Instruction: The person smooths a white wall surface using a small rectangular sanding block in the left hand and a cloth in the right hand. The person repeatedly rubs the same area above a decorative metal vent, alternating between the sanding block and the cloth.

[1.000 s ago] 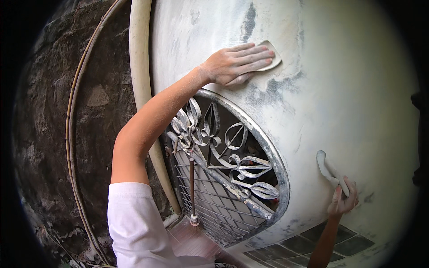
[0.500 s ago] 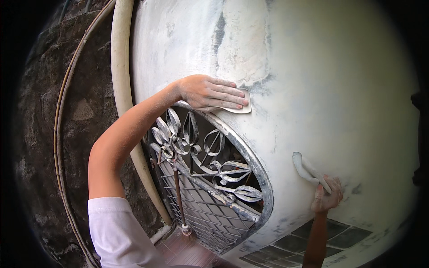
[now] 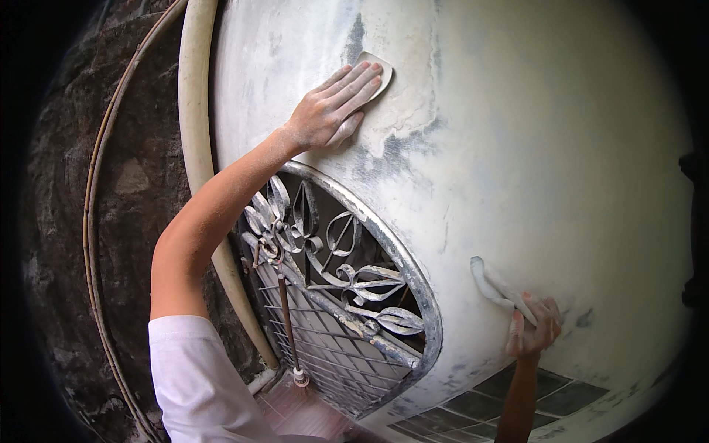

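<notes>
Left hand (image 3: 329, 111) is pressed flat against the white plastered wall (image 3: 532, 148), fingers (image 3: 354, 81) stretched out and close together, holding a pale sanding sheet (image 3: 380, 70) against the surface. Only the sheet's top right corner shows past the fingertips; the rest is under the palm. It sits upper centre, just above a rough grey patch (image 3: 399, 144) where the coating looks scraped or uneven.

Right hand (image 3: 533, 332) is low on the right, fingers curled shut around the handle end of a white-crusted putty knife (image 3: 495, 284). The blade points up and left and lies against or very near the wall; contact can't be told.

Between the arms, below the left hand: a window opening with a metal frame (image 3: 413, 280), an ornate scrolled grille (image 3: 332, 251) and wire mesh (image 3: 325, 347) behind it, all dusted white. A thin rusty rod (image 3: 288, 325) stands upright in front of the mesh. Far left: dark rough stone wall (image 3: 111, 184) with a pale pipe (image 3: 193, 133) and a thin cable (image 3: 92, 221) running down it. Dark tiles (image 3: 517, 402) at bottom right. White sleeve (image 3: 192, 376) on the left arm.
</notes>
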